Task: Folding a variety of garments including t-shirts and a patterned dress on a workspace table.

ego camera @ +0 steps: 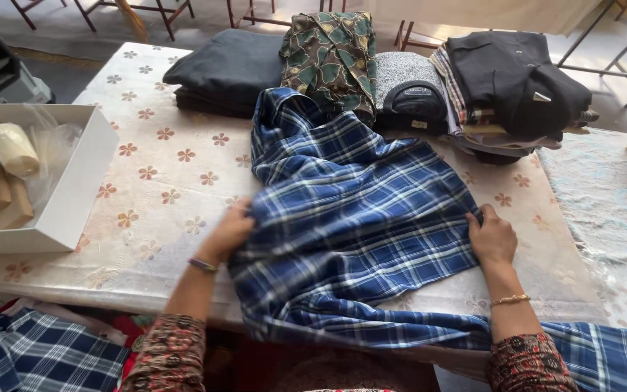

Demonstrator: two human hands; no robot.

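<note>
My left hand (228,234) grips the left edge of a blue plaid cloth (357,218) spread across the flower-patterned desk (161,181), while my right hand (493,237) pinches its right edge, fingers closed on the fabric. Behind the cloth sit stacks of folded clothes (415,80); a white box (74,196) rests at the desk's left end.

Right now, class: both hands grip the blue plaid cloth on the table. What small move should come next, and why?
Probably pull the left hand and right hand apart to flatten the blue plaid cloth: it lies bunched and wrinkled between them, partly hanging off the flowered table edge.
</note>
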